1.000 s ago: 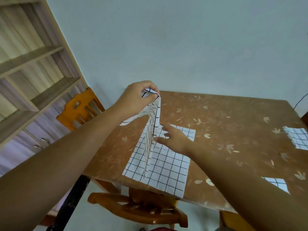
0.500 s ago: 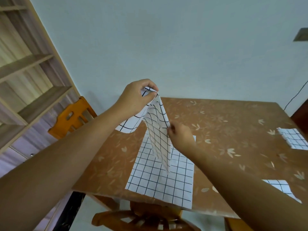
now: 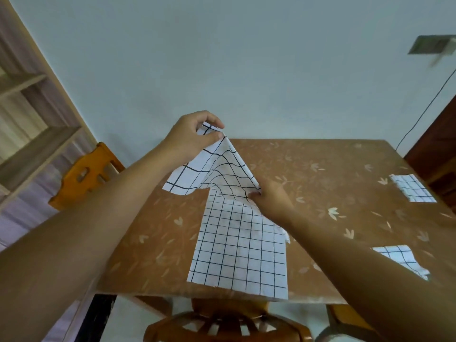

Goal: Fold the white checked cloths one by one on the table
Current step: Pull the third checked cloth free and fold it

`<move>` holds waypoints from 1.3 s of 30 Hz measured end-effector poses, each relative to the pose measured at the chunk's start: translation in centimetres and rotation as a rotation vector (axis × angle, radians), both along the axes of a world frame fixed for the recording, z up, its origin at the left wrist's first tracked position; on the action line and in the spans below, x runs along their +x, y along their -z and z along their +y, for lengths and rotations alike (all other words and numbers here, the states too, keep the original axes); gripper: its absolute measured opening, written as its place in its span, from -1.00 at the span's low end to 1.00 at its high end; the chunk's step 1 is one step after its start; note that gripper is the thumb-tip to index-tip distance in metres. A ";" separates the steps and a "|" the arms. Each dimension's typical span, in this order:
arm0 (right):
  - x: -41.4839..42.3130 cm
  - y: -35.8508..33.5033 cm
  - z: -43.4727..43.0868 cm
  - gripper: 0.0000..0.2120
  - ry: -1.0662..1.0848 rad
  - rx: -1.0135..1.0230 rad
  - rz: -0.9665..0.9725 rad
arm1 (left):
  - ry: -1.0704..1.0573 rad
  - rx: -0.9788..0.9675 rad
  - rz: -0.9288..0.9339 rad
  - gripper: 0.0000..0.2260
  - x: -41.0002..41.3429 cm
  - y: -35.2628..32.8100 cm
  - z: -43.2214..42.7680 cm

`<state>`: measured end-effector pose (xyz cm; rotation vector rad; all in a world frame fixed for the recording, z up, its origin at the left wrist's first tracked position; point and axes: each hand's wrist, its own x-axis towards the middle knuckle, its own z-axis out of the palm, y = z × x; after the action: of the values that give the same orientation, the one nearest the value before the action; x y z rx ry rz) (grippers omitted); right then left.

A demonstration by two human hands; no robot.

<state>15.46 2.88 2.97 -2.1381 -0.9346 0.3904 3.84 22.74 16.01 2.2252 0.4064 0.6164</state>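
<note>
A white checked cloth hangs in the air above the brown table. My left hand pinches its top corner, raised above the table. My right hand grips the cloth's lower right edge, close to the table top. The cloth stretches taut between the two hands, and its left part droops loose. Under it a second white checked cloth lies flat at the table's near edge.
A folded checked cloth lies at the table's far right, another checked cloth at the near right, partly behind my right arm. Orange wooden chairs stand at the left and below the near edge. A shelf unit is on the left.
My right hand has slid along the hanging cloth and pulled its lower edge out to the right, spreading it from a narrow drape into a taut sheet. My left hand kept its grip and stayed raised.
</note>
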 end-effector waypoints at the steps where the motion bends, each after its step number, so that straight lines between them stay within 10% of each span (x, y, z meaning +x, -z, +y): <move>1: -0.1 0.1 0.0 -0.73 0.002 0.005 0.011 | 0.029 0.014 0.022 -0.88 -0.2 -0.2 0.2; 19: -3.4 -5.0 4.8 -0.71 -0.071 0.214 0.081 | 0.158 0.083 0.108 -0.89 -2.6 -1.4 3.1; 28: -2.5 -7.7 3.9 -0.63 0.137 0.491 0.533 | 0.195 -0.988 0.207 -0.46 -6.2 7.3 7.9; 35: -1.5 -7.6 4.0 -0.59 0.315 0.556 0.659 | 0.442 -1.089 0.404 0.19 -6.4 10.4 4.8; 39: -0.4 -7.6 3.4 -0.39 0.402 0.571 0.726 | 0.375 -0.895 0.376 -0.28 -5.8 10.7 3.6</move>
<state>15.03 6.25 10.53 -1.4307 -0.1539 0.5569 -1.96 26.33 5.32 1.4668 0.3427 -0.1871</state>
